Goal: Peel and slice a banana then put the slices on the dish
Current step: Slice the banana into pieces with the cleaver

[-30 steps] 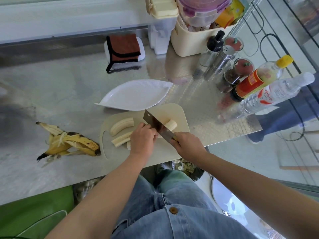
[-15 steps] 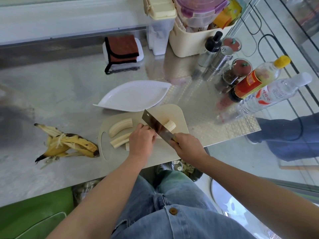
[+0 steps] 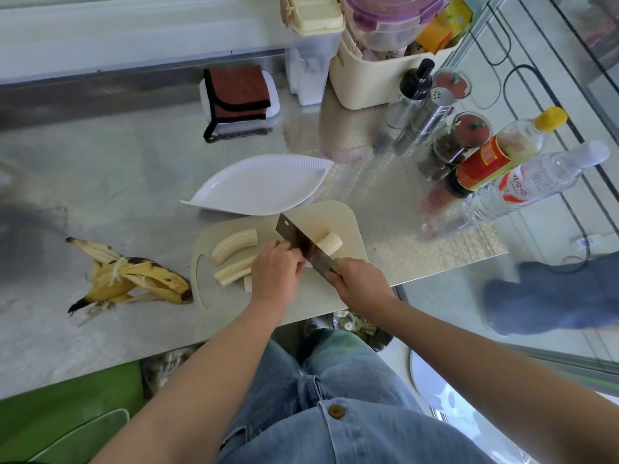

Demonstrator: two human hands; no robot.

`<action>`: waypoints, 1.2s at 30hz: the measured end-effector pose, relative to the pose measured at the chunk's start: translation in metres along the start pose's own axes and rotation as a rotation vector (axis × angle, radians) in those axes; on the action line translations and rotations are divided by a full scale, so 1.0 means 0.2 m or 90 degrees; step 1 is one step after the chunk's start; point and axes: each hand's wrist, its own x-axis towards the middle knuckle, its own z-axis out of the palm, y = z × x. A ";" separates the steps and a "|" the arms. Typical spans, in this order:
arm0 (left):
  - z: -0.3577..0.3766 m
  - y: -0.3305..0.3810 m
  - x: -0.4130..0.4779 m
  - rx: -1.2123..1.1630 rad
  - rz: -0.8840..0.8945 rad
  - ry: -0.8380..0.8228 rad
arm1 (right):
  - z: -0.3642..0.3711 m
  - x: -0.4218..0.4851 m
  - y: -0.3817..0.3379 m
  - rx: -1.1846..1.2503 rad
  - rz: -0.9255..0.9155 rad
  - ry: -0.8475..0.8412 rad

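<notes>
Pale banana [image 3: 331, 244] under knife [image 3: 296, 241] in right hand [image 3: 363, 286]

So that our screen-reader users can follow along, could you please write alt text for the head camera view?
A person's right hand grips a cleaver, slicing a peeled banana piece that the left hand holds on a cream cutting board. Two long banana strips lie on the board's left; an empty white dish sits behind it, the peel on the counter farther left.

Bright daylight, countertop glare, warped edges
</notes>
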 end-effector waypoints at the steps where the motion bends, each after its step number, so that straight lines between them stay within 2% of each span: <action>1: 0.00 0.00 0.00 -0.001 0.001 -0.001 | -0.01 0.00 0.00 0.007 -0.007 0.009; 5: 0.00 0.00 0.00 -0.008 -0.004 0.004 | -0.04 -0.03 0.00 0.043 -0.024 0.046; 24: 0.00 0.00 0.00 -0.003 0.002 -0.002 | 0.00 0.00 0.00 -0.003 -0.007 -0.005; 31: 0.03 -0.02 0.00 -0.017 -0.001 0.010 | -0.02 -0.02 0.01 0.037 -0.030 0.037; 36: 0.04 -0.02 0.00 -0.009 0.001 0.013 | -0.03 -0.03 0.02 0.028 -0.038 0.025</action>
